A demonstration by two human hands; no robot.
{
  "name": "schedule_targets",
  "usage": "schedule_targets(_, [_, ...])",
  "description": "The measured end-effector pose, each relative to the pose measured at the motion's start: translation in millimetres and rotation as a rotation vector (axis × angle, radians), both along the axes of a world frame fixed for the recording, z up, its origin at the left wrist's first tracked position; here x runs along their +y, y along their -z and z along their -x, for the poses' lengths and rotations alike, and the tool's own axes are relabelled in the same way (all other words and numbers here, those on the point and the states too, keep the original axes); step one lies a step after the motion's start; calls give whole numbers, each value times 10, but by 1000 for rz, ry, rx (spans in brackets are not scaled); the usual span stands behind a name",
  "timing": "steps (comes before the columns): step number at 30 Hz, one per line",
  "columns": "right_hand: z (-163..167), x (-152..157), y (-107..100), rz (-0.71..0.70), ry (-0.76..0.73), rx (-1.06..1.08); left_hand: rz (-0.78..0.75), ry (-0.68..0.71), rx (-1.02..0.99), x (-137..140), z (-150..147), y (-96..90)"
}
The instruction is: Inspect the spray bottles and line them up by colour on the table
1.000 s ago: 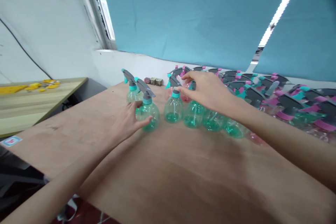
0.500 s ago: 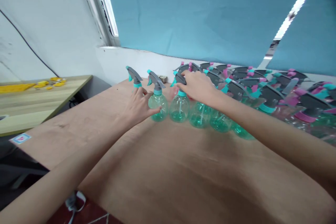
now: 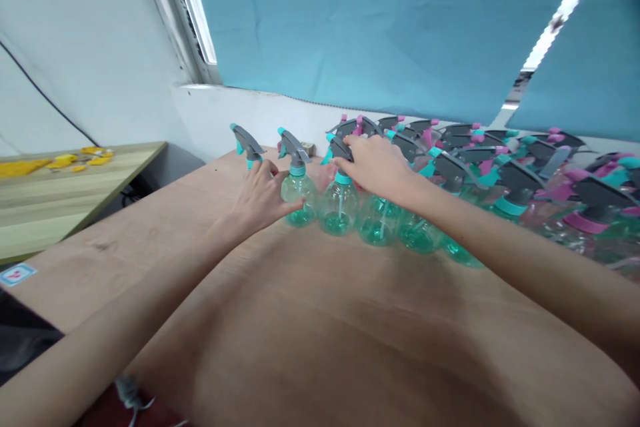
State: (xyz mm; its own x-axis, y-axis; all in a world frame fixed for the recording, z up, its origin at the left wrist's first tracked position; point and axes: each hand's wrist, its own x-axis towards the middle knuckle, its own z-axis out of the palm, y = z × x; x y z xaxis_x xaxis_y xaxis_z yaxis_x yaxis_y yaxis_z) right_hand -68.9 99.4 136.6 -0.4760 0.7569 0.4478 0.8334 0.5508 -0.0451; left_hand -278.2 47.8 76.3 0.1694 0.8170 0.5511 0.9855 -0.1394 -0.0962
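Blue cloth (image 3: pixel 370 33) backs the wooden table (image 3: pixel 310 320), where, near frame centre, the left hand (image 3: pixel 260 193), thumb spread from bent fingers, curves beside one teal-collared bottle (image 3: pixel 301 188) while the right hand (image 3: pixel 347 150) seemingly pinches the neighbouring bottle (image 3: pixel 339 213) by its grey spray head (image 3: pixel 341 145), presumably the easiest grip.

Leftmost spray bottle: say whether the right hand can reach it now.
Probably not directly: the left hand and another teal-trimmed spray bottle stand between the right hand and that leftmost spray bottle.

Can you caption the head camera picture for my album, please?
Left hand by one green spray bottle, right hand at another's gray sprayer head.
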Motion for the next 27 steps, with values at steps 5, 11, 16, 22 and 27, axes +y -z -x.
schedule_targets(5, [-5,-2,9,4,-9,-6,-2,-14,17,10,3,-4])
schedule_targets(11, [-11,-17,-17,16,-11,-11,-14,-16,25,-14,34,18])
schedule_targets(16, [-40,-48,-15,14,-29,-4,-80,-30,-10,-219,-1,46])
schedule_targets(22, [-84,-197,-18,10,-72,14,-9,77,-165,-662,-167,258])
schedule_targets(27, [-204,-435,-41,18,-108,25,177,131,-399,-912,-468,491])
